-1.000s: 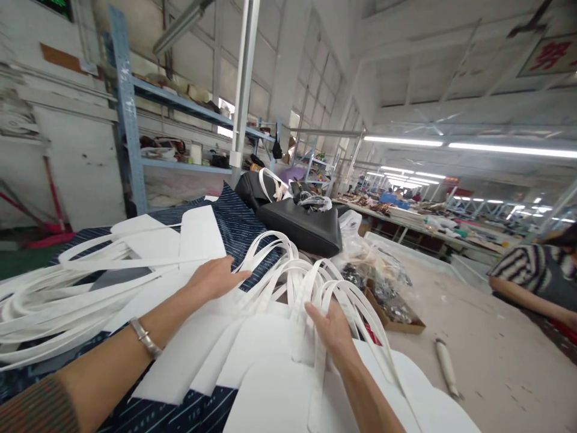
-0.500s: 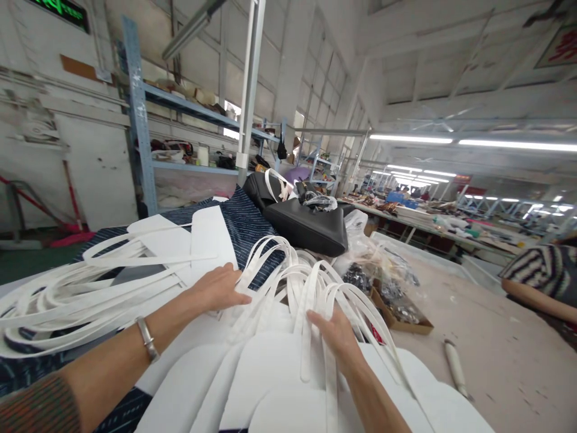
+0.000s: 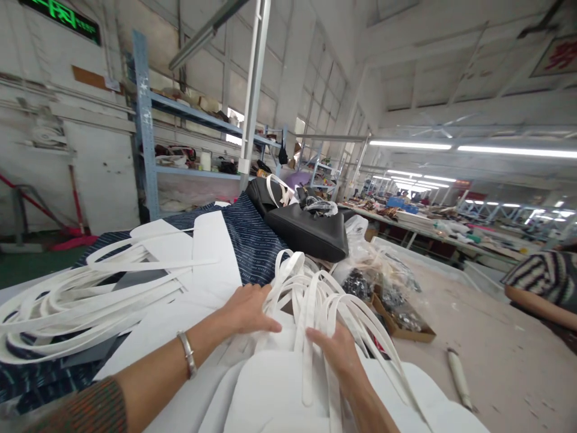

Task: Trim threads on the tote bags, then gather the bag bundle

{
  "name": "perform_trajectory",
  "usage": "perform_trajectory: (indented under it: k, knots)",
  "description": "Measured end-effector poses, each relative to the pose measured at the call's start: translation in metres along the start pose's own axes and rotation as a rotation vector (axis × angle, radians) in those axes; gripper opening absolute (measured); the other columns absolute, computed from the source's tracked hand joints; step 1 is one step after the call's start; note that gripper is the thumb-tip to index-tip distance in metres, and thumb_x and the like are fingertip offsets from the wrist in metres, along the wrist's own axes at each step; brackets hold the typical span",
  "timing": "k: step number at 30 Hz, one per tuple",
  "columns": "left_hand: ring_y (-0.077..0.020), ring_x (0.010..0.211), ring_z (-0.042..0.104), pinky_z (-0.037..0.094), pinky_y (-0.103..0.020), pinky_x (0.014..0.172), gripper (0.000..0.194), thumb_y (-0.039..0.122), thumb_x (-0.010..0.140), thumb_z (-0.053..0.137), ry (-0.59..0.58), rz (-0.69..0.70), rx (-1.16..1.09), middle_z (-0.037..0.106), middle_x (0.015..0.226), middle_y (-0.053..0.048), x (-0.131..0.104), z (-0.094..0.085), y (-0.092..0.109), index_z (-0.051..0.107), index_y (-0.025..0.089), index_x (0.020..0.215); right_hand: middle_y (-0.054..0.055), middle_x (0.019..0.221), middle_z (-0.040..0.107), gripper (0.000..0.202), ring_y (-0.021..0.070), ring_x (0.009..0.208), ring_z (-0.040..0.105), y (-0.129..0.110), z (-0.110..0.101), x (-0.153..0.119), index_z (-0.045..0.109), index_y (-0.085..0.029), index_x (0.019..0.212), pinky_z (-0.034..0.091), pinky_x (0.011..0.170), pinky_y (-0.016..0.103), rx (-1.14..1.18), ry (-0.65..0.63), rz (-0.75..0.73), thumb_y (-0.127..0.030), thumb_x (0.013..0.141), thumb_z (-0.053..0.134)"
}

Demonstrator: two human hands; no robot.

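Many white straps (image 3: 307, 368): under both hands, seemingly being arranged
Left hand (image 3: 247, 310): beside loops, grip can't be told
Right hand (image 3: 339, 350): among straps, closure unclear
Next move: wants loops untangled

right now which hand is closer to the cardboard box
Right. The right hand is among the white straps, a little left of the cardboard box; the left hand is farther left, at the straps' left edge.

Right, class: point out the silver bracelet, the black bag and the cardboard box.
Silver bracelet (image 3: 187, 355): head view, middle of its band.
Black bag (image 3: 307, 233): head view, its side.
Cardboard box (image 3: 417, 335): head view, its near wall.
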State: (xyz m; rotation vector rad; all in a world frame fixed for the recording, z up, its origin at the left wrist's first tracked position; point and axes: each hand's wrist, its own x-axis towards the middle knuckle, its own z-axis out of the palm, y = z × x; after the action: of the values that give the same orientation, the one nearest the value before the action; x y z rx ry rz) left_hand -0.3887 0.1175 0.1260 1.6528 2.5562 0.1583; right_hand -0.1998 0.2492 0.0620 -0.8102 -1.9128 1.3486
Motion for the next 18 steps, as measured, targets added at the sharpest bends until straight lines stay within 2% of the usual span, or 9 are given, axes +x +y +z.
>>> perform_trajectory:
  k: [3, 6, 9, 12, 15, 18]
  knots:
    - [-0.0269, 0.107, 0.060, 0.050, -0.050, 0.091, 0.055, 0.053, 0.084, 0.061, -0.027, -0.005, -0.037, 0.062, 0.118, -0.011, 0.001, 0.003, 0.001, 0.055, 0.018, 0.125, 0.012, 0.118, 0.072, 0.051, 0.0334, 0.114, 0.063, 0.006, -0.004, -0.005, 0.070, -0.014, 0.116, 0.046, 0.100, 0.043, -0.006, 0.025, 0.019, -0.032, 0.068, 0.070]
    - [-0.0263, 0.104, 0.060, 0.050, -0.049, 0.090, 0.060, 0.057, 0.082, 0.063, -0.059, 0.014, -0.077, 0.062, 0.117, -0.011, -0.006, 0.000, 0.007, 0.053, 0.018, 0.127, 0.012, 0.112, 0.074, 0.049, 0.0348, 0.107, 0.066, 0.011, -0.008, -0.012, 0.071, -0.014, 0.113, 0.047, 0.097, 0.045, -0.012, 0.045, 0.058, -0.036, 0.069, 0.070]
    - [-0.0282, 0.109, 0.057, 0.046, -0.051, 0.094, 0.069, 0.064, 0.073, 0.067, -0.037, 0.070, -0.090, 0.061, 0.119, -0.011, -0.021, 0.001, 0.027, 0.056, 0.019, 0.123, 0.013, 0.113, 0.074, 0.052, 0.0364, 0.111, 0.065, 0.015, -0.014, -0.020, 0.071, -0.014, 0.113, 0.046, 0.099, 0.047, -0.038, 0.085, 0.072, -0.039, 0.068, 0.070]
    - [-0.0307, 0.115, 0.052, 0.040, -0.054, 0.099, 0.071, 0.067, 0.065, 0.070, 0.015, 0.105, -0.086, 0.059, 0.121, -0.012, -0.030, 0.014, 0.050, 0.059, 0.020, 0.116, 0.013, 0.119, 0.072, 0.057, 0.0373, 0.118, 0.061, 0.017, -0.022, -0.028, 0.069, -0.015, 0.118, 0.042, 0.103, 0.048, -0.080, 0.134, 0.057, -0.043, 0.069, 0.068]
    - [-0.0295, 0.112, 0.055, 0.042, -0.053, 0.098, 0.066, 0.063, 0.072, 0.067, 0.071, 0.023, -0.123, 0.060, 0.120, -0.012, -0.022, 0.030, 0.054, 0.058, 0.019, 0.121, 0.015, 0.121, 0.071, 0.060, 0.0367, 0.119, 0.060, 0.018, -0.027, -0.033, 0.066, -0.012, 0.122, 0.040, 0.105, 0.048, -0.103, 0.133, 0.064, -0.045, 0.071, 0.066]
    - [-0.0314, 0.122, 0.051, 0.041, -0.055, 0.101, 0.066, 0.058, 0.081, 0.062, 0.166, -0.148, -0.173, 0.053, 0.134, -0.014, -0.003, 0.038, 0.042, 0.050, 0.019, 0.132, 0.014, 0.120, 0.071, 0.063, 0.0353, 0.119, 0.060, 0.018, -0.026, -0.035, 0.065, -0.011, 0.123, 0.038, 0.108, 0.045, -0.129, 0.131, 0.065, -0.047, 0.072, 0.065]
